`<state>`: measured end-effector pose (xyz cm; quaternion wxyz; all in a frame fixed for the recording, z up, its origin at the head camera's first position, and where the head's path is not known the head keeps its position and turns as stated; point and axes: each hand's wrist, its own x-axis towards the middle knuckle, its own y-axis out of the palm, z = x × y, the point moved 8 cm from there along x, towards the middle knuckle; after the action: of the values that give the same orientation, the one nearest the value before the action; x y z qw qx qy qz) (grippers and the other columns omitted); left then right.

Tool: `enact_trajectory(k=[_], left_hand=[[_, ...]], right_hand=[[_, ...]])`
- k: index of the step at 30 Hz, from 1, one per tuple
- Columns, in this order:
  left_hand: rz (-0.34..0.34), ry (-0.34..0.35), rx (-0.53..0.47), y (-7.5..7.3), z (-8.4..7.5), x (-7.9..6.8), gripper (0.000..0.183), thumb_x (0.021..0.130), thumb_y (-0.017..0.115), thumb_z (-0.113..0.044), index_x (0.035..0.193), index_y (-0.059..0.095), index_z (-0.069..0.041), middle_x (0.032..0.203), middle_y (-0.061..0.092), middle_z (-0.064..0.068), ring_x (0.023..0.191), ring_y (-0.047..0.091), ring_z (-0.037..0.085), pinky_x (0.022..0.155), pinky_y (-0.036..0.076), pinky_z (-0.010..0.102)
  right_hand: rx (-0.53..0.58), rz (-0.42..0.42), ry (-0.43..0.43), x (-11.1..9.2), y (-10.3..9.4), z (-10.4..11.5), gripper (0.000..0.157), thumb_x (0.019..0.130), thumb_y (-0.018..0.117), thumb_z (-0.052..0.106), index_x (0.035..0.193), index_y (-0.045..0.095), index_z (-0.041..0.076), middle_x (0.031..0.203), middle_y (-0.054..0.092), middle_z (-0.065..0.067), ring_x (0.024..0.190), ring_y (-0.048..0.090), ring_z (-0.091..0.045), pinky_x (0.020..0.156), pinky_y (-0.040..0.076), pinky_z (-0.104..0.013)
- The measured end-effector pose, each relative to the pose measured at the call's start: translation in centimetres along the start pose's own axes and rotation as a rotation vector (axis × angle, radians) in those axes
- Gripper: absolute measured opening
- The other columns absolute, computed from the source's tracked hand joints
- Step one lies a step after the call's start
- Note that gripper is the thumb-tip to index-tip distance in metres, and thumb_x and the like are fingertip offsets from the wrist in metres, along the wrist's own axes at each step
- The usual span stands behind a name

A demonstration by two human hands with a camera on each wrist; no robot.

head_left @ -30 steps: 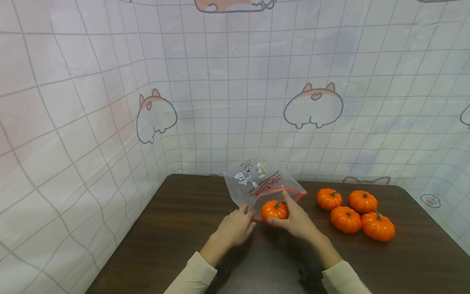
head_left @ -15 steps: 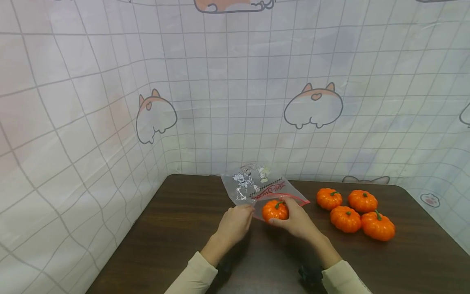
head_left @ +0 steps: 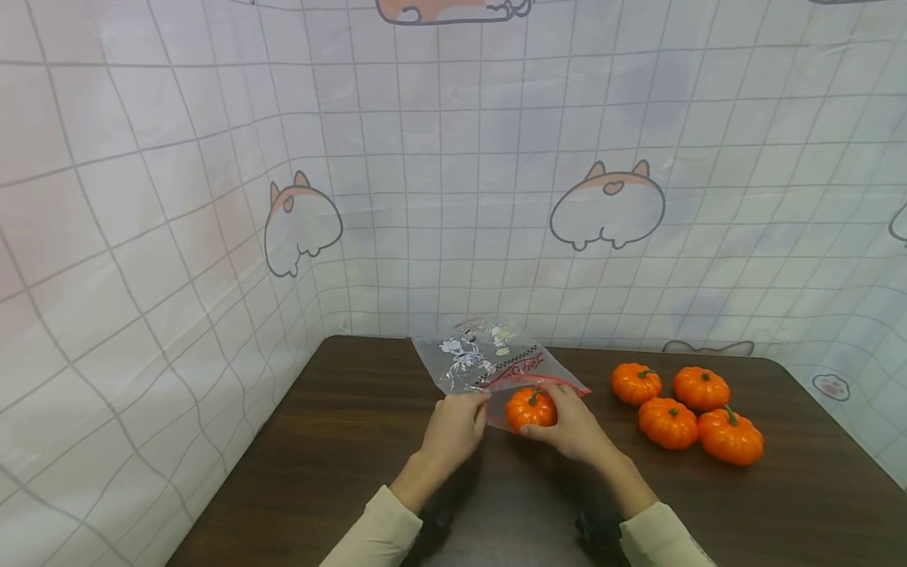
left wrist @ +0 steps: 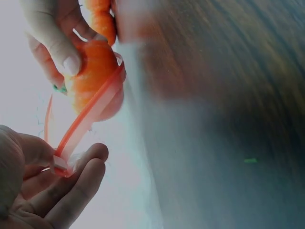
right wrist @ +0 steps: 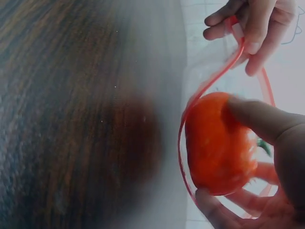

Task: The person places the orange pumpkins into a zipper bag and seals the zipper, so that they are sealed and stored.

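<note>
In the head view my right hand (head_left: pixel 572 425) grips a small orange pumpkin (head_left: pixel 527 409) with a green stem at the mouth of a clear zip bag (head_left: pixel 439 364). The bag has printed cartoon figures and a red zip edge. My left hand (head_left: pixel 453 429) pinches the bag's near left corner; the left wrist view shows thumb and fingers on the end of the red zip strip (left wrist: pixel 88 112). From the right wrist view, the bag's red rim loops around the pumpkin (right wrist: pixel 219 143), with the right thumb and fingers on either side of it.
Several more orange pumpkins (head_left: pixel 668 423) sit grouped on the dark wooden table (head_left: pixel 333 441) to the right of the bag. A white grid-patterned curtain (head_left: pixel 453 197) with cartoon dogs hangs behind the table and along its left side.
My left hand has gone from loosely spread fingers at the bag's edge to pinching its corner. The bag has sunk lower and shifted slightly left. The right hand stays on the pumpkin.
</note>
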<state>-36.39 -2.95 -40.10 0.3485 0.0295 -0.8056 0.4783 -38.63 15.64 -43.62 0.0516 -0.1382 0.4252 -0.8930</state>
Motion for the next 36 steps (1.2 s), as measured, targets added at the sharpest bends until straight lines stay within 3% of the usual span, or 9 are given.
enact_trajectory(k=[6, 14, 19, 23, 26, 29, 36], left_hand=[[-0.018, 0.052, 0.008, -0.1, -0.4, 0.0, 0.02, 0.093, 0.067, -0.007, 0.107, 0.08, -0.008, 0.094, 0.079, 0.002, 0.081, 0.076, 0.019, 0.071, 0.06, 0.04], [0.081, 0.031, -0.01, 0.5, -0.4, -0.1, 0.023, 0.087, 0.067, -0.004, 0.103, 0.082, -0.011, 0.101, 0.076, 0.0, 0.087, 0.075, 0.018, 0.072, 0.06, 0.036], [0.101, 0.029, -0.002, 0.7, -0.4, 0.0, 0.025, 0.087, 0.067, -0.004, 0.107, 0.081, -0.01, 0.103, 0.075, 0.0, 0.086, 0.074, 0.018, 0.071, 0.059, 0.035], [0.093, 0.034, -0.001, 0.6, -0.5, 0.0, 0.03, 0.088, 0.066, -0.004, 0.114, 0.079, -0.01, 0.109, 0.075, 0.001, 0.091, 0.075, 0.017, 0.074, 0.06, 0.035], [0.08, 0.041, -0.006, 0.5, -0.6, 0.0, 0.032, 0.087, 0.066, -0.003, 0.116, 0.078, -0.01, 0.111, 0.076, 0.001, 0.094, 0.075, 0.018, 0.076, 0.06, 0.035], [0.056, 0.053, -0.013, 0.3, -0.6, 0.0, 0.032, 0.086, 0.066, -0.003, 0.116, 0.077, -0.008, 0.111, 0.076, 0.002, 0.095, 0.075, 0.018, 0.076, 0.06, 0.036], [-0.016, 0.069, -0.041, -0.2, -0.5, 0.2, 0.029, 0.087, 0.069, -0.001, 0.113, 0.078, -0.007, 0.104, 0.077, 0.001, 0.083, 0.073, 0.015, 0.068, 0.058, 0.035]], right_hand=[[0.002, -0.02, 0.022, 0.0, 0.0, -0.1, 0.064, 0.082, 0.083, 0.027, 0.134, 0.056, 0.001, 0.132, 0.06, -0.02, 0.118, 0.061, -0.039, 0.103, 0.046, -0.061], [-0.032, -0.029, 0.085, 0.2, 0.2, -0.6, 0.062, 0.082, 0.084, 0.03, 0.132, 0.059, 0.003, 0.131, 0.06, -0.021, 0.115, 0.062, -0.042, 0.099, 0.048, -0.062], [-0.057, -0.034, 0.113, 0.3, 0.1, -0.7, 0.061, 0.083, 0.083, 0.032, 0.132, 0.06, 0.004, 0.132, 0.057, -0.025, 0.114, 0.061, -0.046, 0.097, 0.047, -0.067], [-0.025, -0.034, 0.146, 0.3, 0.0, -0.7, 0.06, 0.084, 0.082, 0.03, 0.133, 0.058, 0.004, 0.099, 0.065, -0.014, 0.085, 0.064, -0.03, 0.077, 0.052, -0.048], [0.025, -0.027, 0.178, 0.3, 0.0, -1.1, 0.058, 0.085, 0.081, 0.026, 0.132, 0.056, 0.005, 0.077, 0.061, -0.005, 0.064, 0.054, -0.019, 0.062, 0.043, -0.034], [0.059, -0.028, 0.183, 0.3, 0.1, -1.2, 0.055, 0.086, 0.081, 0.023, 0.13, 0.055, 0.004, 0.077, 0.064, -0.002, 0.064, 0.056, -0.015, 0.061, 0.044, -0.031], [0.103, 0.023, 0.127, 0.5, 0.3, -1.0, 0.047, 0.088, 0.079, 0.022, 0.126, 0.058, 0.003, 0.099, 0.074, -0.007, 0.085, 0.069, -0.019, 0.076, 0.057, -0.04]])
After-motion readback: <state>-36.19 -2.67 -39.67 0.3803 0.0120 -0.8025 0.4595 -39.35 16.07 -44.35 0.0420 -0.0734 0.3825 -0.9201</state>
